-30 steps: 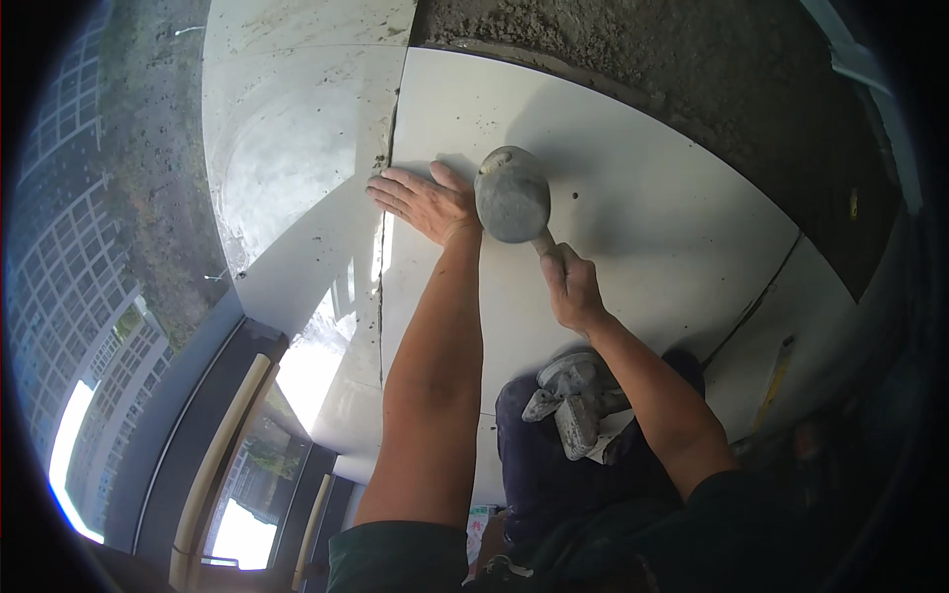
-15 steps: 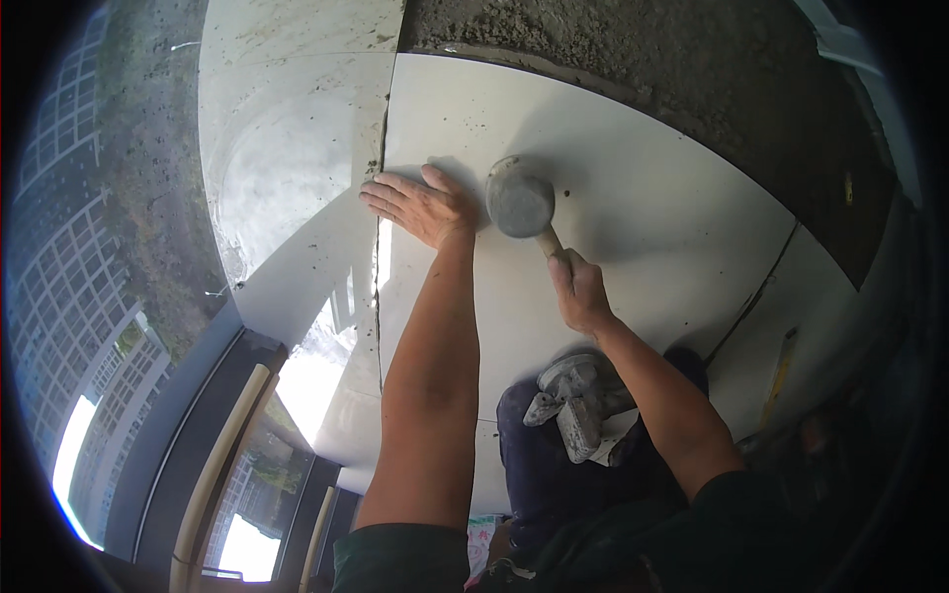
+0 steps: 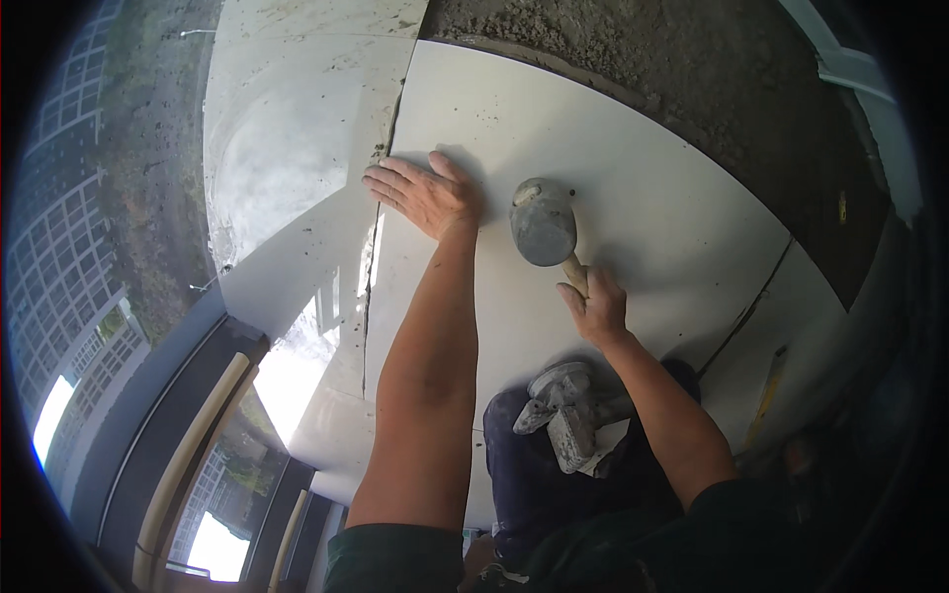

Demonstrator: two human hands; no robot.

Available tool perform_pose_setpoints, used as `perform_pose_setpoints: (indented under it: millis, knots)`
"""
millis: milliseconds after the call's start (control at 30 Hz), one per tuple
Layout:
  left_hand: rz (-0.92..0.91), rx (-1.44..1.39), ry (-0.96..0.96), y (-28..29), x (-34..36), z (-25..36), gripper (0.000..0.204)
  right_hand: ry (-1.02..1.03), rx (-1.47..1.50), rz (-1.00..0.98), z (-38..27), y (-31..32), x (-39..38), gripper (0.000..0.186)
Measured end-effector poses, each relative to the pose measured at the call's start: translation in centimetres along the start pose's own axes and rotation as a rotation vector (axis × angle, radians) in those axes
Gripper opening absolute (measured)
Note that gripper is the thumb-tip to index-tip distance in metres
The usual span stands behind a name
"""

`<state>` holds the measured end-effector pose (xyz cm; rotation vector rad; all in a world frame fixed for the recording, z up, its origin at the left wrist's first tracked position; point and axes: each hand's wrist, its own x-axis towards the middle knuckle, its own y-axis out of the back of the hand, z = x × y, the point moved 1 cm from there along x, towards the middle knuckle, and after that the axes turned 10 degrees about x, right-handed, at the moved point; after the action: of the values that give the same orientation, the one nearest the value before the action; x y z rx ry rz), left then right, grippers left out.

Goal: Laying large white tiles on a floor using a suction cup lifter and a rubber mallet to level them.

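My left hand (image 3: 427,196) lies flat with fingers spread across the joint between a large pale floor tile (image 3: 682,257) and the neighbouring tile (image 3: 297,128) to its left. In my right hand (image 3: 600,308) is the short wooden handle of a rubber mallet (image 3: 544,222), gripped close to the head. The grey head is over the middle of the pale tile, right of my left hand; whether it touches the surface I cannot tell. By my knees is a grey, mortar-caked tool (image 3: 570,420) with a round disc and a blocky body.
Rough dark mortar or soil (image 3: 633,49) borders the tile's far curved-looking edge. A dark joint (image 3: 748,308) runs along the right side, with a long yellowish tool (image 3: 766,395) beyond it. Tan rails (image 3: 193,465) and glazed openings stand at the lower left.
The mallet and my right hand have moved a little right and nearer to me. My left hand stays flat by the joint. The whole view has turned slightly.
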<state>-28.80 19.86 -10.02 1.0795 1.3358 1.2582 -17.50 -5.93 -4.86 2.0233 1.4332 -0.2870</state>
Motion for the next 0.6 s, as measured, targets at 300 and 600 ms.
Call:
perform_pose_setpoints:
  millis: [300, 600]
  knots:
    - [0.102, -0.351, -0.059, 0.2, -0.1, 0.0, 0.077, 0.678, -0.579, 0.386, 4.4, -0.7, -0.1, 0.047]
    - [-0.162, -0.116, -0.726, 0.6, -16.8, -21.7, 0.073, 0.797, -0.606, 0.426, 4.8, -1.9, 0.4, 0.045]
